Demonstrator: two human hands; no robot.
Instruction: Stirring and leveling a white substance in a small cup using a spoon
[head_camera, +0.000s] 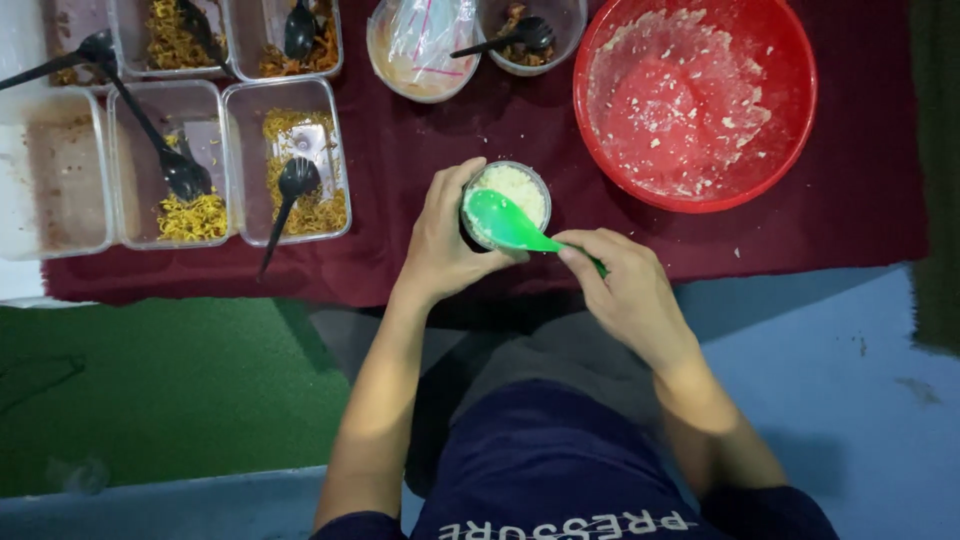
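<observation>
My left hand is wrapped around a small round cup filled with white rice, standing on the dark red cloth. My right hand holds a green plastic rice spoon by its handle. The spoon's blade lies over the near rim of the cup, touching the rice.
A large red bowl smeared with rice grains sits to the right. Clear rectangular containers with yellow noodle bits and black spoons stand at the left. Two round tubs are at the back. Green and blue floor lies below the cloth.
</observation>
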